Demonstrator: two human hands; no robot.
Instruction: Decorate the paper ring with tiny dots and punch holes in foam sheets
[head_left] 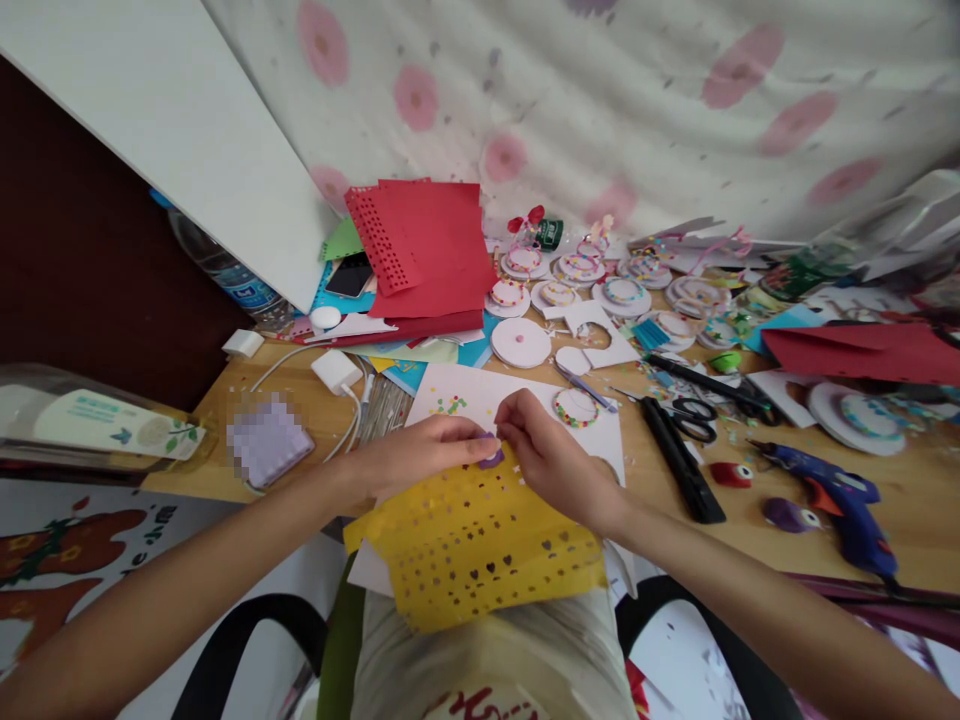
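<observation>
A yellow sheet (480, 550) full of small punched holes hangs over the table's front edge above the lap. At its top edge, my left hand (435, 450) has its fingers closed on a small purple punch (490, 450). My right hand (547, 455) pinches the yellow sheet's upper edge, just right of the punch. Beneath both hands lies a white sheet (480, 385), with tiny green, red and yellow paper bits (451, 404) on it. A ring of coloured bits (576, 407) sits behind my right hand.
Red sheets (435, 245) are stacked at the back. White discs (520, 342) with decorated rings crowd the back right. Scissors (694, 418), a black stapler-like tool (679, 460) and a blue glue gun (844, 500) lie right. Bottles and a white charger (335, 371) are left.
</observation>
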